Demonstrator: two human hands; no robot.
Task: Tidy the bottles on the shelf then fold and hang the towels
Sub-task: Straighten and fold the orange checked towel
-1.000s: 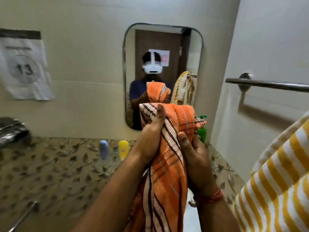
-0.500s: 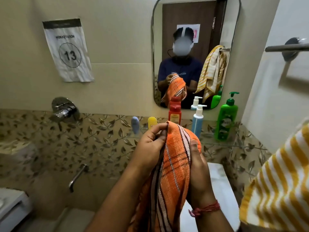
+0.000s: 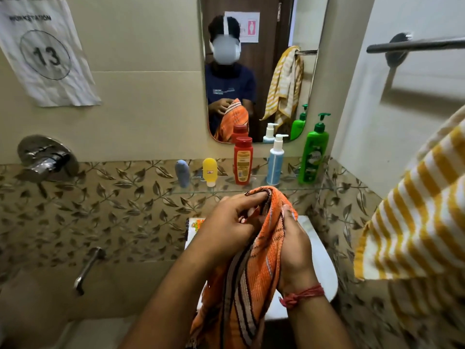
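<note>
Towel-folding has dropped from face height to low at 6 o'clock, uncovering the shelf: the orange towel (image 3: 254,260) hangs bunched between the left hand (image 3: 229,230) and right hand (image 3: 297,245), fingers closed on its top fold. At 3 o'clock the yellow striped towel (image 3: 412,217) drapes below the rail (image 3: 415,45). On the glass shelf (image 3: 254,187) at 12 o'clock five bottles stand upright, contents unseen: green pump bottle (image 3: 314,152), red bottle (image 3: 242,161), blue pump bottle (image 3: 275,163), yellow tube (image 3: 210,171), grey-blue tube (image 3: 182,172).

A paper sign (image 3: 47,56) numbered 13 hangs left of the mirror (image 3: 259,71), above a wall tap (image 3: 46,157).
</note>
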